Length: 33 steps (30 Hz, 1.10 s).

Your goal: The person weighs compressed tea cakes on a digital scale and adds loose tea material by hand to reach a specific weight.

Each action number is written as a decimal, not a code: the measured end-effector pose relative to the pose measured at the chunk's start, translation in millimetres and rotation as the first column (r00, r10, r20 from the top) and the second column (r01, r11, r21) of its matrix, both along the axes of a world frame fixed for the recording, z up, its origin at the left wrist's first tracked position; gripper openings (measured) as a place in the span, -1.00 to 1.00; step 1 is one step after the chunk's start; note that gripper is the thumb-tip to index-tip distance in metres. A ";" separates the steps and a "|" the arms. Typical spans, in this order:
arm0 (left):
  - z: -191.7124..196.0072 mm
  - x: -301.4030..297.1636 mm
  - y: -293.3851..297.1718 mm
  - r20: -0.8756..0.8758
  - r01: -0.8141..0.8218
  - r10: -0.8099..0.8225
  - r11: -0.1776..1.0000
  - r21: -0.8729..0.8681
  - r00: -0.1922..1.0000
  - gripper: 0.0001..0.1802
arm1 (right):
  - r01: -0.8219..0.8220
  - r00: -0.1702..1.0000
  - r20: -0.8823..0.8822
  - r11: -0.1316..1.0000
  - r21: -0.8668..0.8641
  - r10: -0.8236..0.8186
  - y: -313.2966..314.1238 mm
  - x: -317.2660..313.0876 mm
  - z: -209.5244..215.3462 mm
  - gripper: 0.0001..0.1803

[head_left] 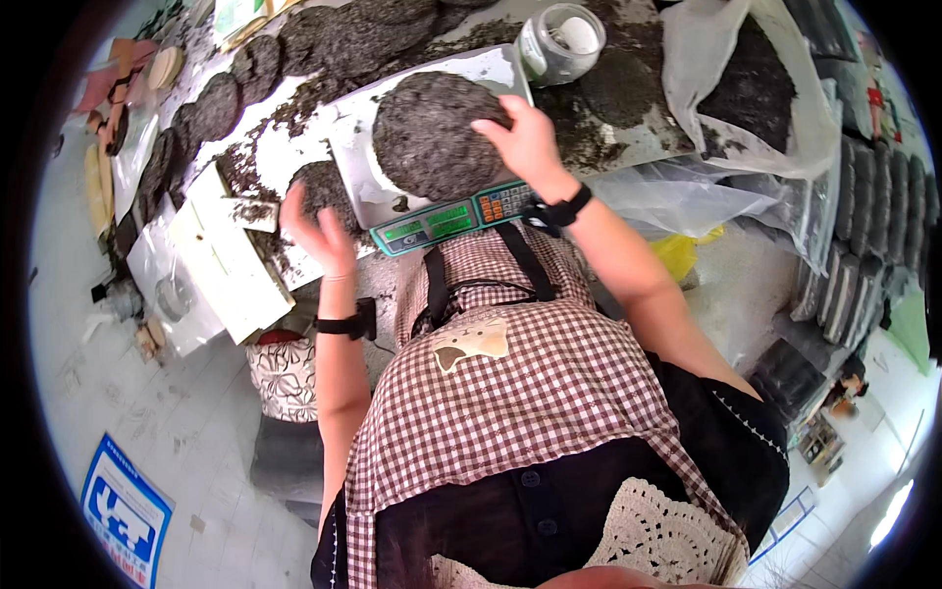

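A large, round, flat cake of dark, crumbly pressed material [437, 135] is over the pale tray of a digital scale [358, 191]. My right hand [527, 145] grips its right edge, with part of the fingers hidden. From this view I cannot tell whether the cake rests on the tray or is held a little above it. My left hand [322, 231] is open and holds nothing, left of the scale. Just behind it lies a smaller dark cake [329, 187], partly covered by the fingers. The scale's green display and keypad [432, 226] face me.
Several dark round cakes [339, 44] line the table's far and left sides amid loose crumbs. A clear jar [561, 44] stands behind the scale's right corner. An open plastic bag [751, 88] of dark material lies at right. Pale boards [231, 260] lie left, and stacked dark packs [878, 211] stand far right.
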State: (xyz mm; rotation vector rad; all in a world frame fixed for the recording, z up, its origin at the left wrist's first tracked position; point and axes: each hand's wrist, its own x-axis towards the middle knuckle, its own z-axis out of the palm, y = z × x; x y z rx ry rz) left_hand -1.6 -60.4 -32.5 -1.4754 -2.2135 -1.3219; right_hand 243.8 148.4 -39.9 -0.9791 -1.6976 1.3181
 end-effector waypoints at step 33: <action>-14.3 83.2 66.2 0.318 0.294 -0.204 0.918 -0.266 0.926 -0.57 | -0.157 0.980 0.175 0.894 0.419 0.090 12.5 34.4 -2.4 -0.91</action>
